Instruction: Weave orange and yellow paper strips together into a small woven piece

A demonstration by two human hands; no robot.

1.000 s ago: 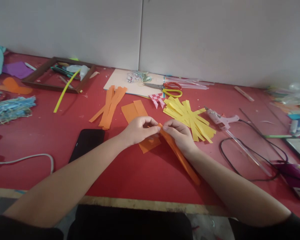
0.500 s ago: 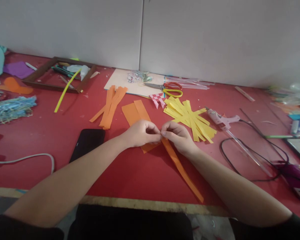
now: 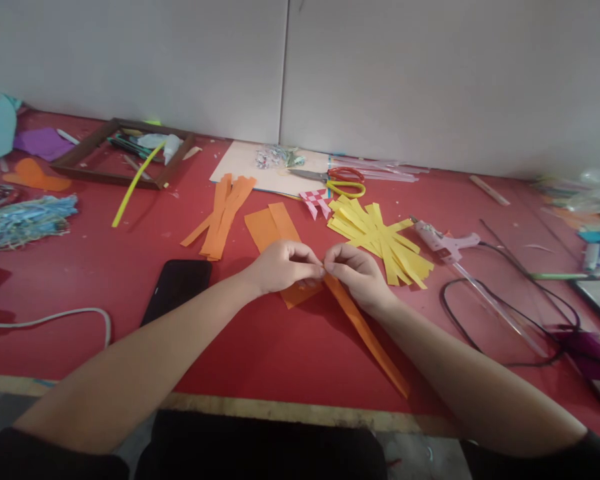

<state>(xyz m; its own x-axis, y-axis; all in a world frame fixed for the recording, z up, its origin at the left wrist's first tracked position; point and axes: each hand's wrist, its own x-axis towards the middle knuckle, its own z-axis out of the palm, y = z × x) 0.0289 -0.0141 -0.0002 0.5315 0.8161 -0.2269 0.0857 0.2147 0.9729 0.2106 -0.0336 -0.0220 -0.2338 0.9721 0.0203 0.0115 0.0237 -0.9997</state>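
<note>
Between both hands, over the red table, is a long orange paper strip [image 3: 364, 328]; its free end slants down toward the table's front edge. My left hand [image 3: 286, 268] pinches the strip's upper end, thumb against fingers. Right beside it, my right hand [image 3: 355, 272] pinches the same end, the fingertips of both hands nearly touching. The pinched end itself is mostly hidden by the fingers. Behind and under my left hand lie wider orange paper pieces [image 3: 263, 228]. A stack of yellow paper strips [image 3: 380, 237] lies just beyond my right hand.
More orange strips [image 3: 225, 217] lie left of centre, near a black phone [image 3: 177, 287]. Scissors [image 3: 333, 177] and a pink woven paper piece [image 3: 315, 201] sit behind. A glue gun [image 3: 447, 241] with a looped cord is on the right; a wooden frame [image 3: 85, 170] stands back left.
Both hands stay pinched at the strip's end with hardly any movement. The strip's free end has shifted slightly up. The camera view has moved a little.
</note>
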